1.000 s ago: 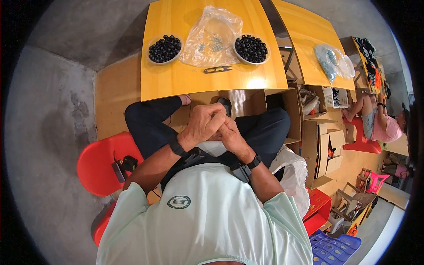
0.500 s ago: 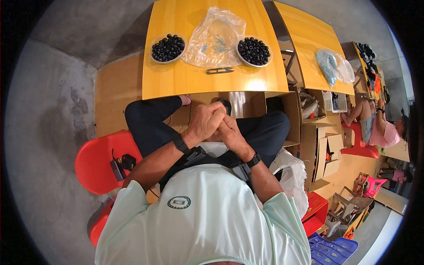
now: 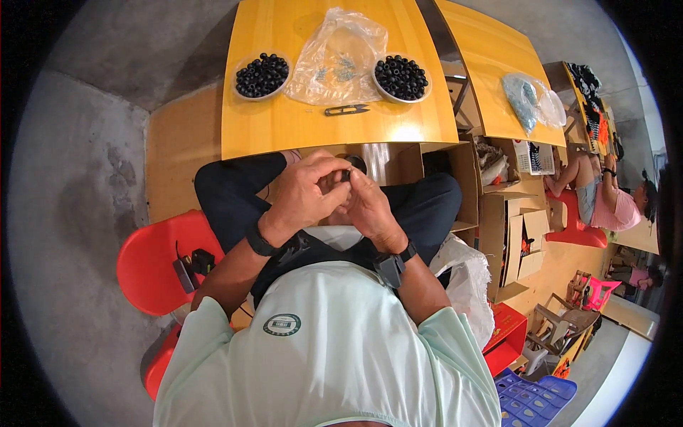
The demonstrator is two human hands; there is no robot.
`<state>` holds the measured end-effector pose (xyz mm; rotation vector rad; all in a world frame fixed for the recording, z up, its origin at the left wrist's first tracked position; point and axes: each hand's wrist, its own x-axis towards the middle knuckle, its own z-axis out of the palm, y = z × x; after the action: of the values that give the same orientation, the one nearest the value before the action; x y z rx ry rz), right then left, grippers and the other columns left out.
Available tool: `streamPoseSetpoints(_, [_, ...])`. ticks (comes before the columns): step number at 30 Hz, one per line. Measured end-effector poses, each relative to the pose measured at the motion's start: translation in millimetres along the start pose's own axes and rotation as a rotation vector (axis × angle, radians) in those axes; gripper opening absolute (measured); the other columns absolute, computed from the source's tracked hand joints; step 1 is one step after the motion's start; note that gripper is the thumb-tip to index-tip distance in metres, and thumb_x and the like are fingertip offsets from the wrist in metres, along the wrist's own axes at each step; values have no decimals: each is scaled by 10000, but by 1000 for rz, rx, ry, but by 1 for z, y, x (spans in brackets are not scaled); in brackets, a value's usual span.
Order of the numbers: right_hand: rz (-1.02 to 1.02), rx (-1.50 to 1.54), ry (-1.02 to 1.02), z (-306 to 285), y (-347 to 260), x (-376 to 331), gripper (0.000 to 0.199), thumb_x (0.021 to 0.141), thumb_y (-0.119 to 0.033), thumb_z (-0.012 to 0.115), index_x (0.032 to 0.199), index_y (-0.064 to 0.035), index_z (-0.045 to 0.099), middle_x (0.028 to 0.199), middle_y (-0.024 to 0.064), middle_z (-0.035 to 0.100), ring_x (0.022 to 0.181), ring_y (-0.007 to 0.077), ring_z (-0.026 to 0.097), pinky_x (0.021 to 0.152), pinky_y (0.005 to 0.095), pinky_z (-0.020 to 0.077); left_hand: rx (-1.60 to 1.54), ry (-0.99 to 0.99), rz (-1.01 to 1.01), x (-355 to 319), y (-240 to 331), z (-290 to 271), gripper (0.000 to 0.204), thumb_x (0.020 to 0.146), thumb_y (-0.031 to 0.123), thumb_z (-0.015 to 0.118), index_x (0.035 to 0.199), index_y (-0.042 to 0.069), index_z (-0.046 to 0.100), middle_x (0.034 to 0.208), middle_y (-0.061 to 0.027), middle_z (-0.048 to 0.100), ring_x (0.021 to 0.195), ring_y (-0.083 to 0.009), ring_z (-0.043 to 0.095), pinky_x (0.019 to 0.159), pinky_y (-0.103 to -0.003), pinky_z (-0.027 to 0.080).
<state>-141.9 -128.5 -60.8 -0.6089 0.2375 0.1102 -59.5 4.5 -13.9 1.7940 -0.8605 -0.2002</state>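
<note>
Above my lap, just in front of the near table edge, my left hand (image 3: pixel 304 193) and my right hand (image 3: pixel 371 211) meet at the fingertips. Between them is a small black piece (image 3: pixel 346 175), pinched and partly covered by the fingers. It resembles the black beads, though its exact shape is hard to make out. My left thumb and forefinger curve into a ring; the right fingers are bent together, partly hidden behind the thumb. On the table are black beads in a left bowl (image 3: pixel 262 75) and a right bowl (image 3: pixel 400 78).
Between the bowls, a clear plastic bag (image 3: pixel 334 67) with small greenish bits lies on the yellow table (image 3: pixel 284 132). Black thread snips (image 3: pixel 346 110) rest near it. A red stool (image 3: pixel 153 260) stands left, cardboard boxes (image 3: pixel 512 245) right. A person (image 3: pixel 619 206) sits farther right.
My hands were clasped closely together; now the fingers have opened out somewhat and a small black piece shows at the fingertips. The left hand has moved slightly left.
</note>
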Motion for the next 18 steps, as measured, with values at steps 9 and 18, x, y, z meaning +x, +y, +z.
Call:
streamPoseSetpoints(9, [38,-41,-68,-6,1,-3,303,1037,-379,523,1088,-87,585,810,-61,524,669,35,405,589,209,325,-70,-92,-126,-1,4,-8,273,792,121,753,1032,-1,704,816,-58,628,634,-134,591,568,-269,471])
streamPoseSetpoints(18, [64,-54,-64,-11,2,-4,303,1043,-374,506,1071,-86,595,755,-79,480,639,31,364,571,209,296,-88,-110,-156,-3,2,-8,284,801,144,758,1038,-3,703,796,-41,617,622,-115,554,558,-259,448])
